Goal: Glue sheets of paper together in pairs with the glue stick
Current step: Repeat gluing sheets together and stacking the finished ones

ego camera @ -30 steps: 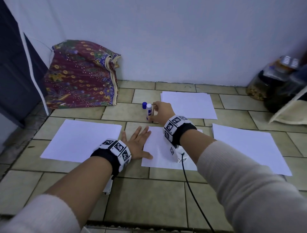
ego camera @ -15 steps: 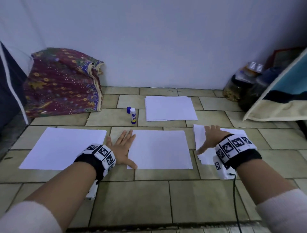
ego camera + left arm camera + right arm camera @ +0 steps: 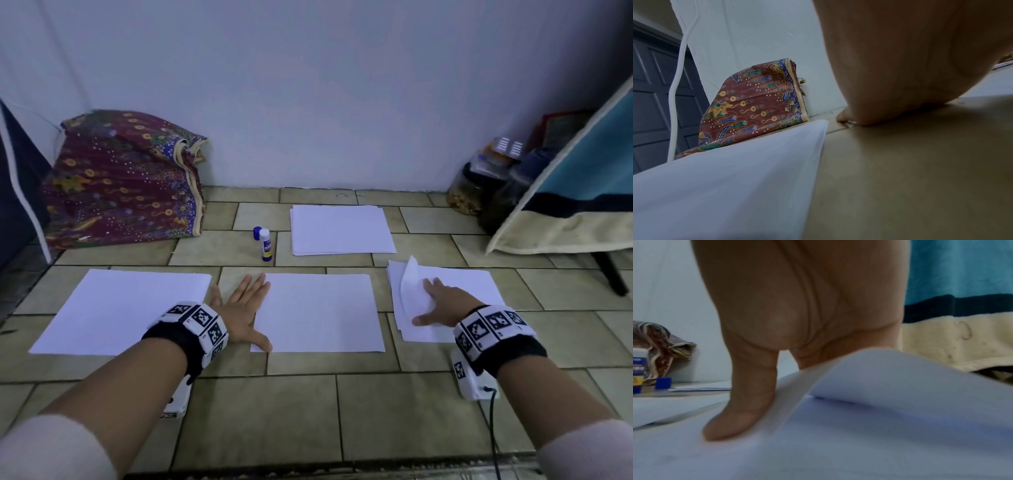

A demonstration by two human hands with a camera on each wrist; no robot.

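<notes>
My left hand [image 3: 243, 308] lies flat with fingers spread on the left edge of the middle white sheet [image 3: 318, 311]; its palm [image 3: 900, 65] fills the left wrist view. My right hand [image 3: 435, 301] rests on the right paper stack [image 3: 479, 291] and pinches the top sheet [image 3: 412, 287], whose left edge curls upward. In the right wrist view the thumb [image 3: 740, 410] presses the stack beside that raised sheet [image 3: 900, 378]. The uncapped glue stick [image 3: 265, 245] stands behind the middle sheet, with its blue cap [image 3: 257, 233] beside it.
Another white sheet [image 3: 126, 308] lies on the tiled floor at the left, and a paper stack [image 3: 342, 229] lies near the wall. A folded patterned cloth [image 3: 123, 178] leans in the left corner. Jars [image 3: 479, 185] and a blue blanket [image 3: 589, 178] stand at the right.
My right hand let go of the glue stick, swung right to the right stack and lifted the top sheet's left edge. The left hand stayed on the middle sheet.
</notes>
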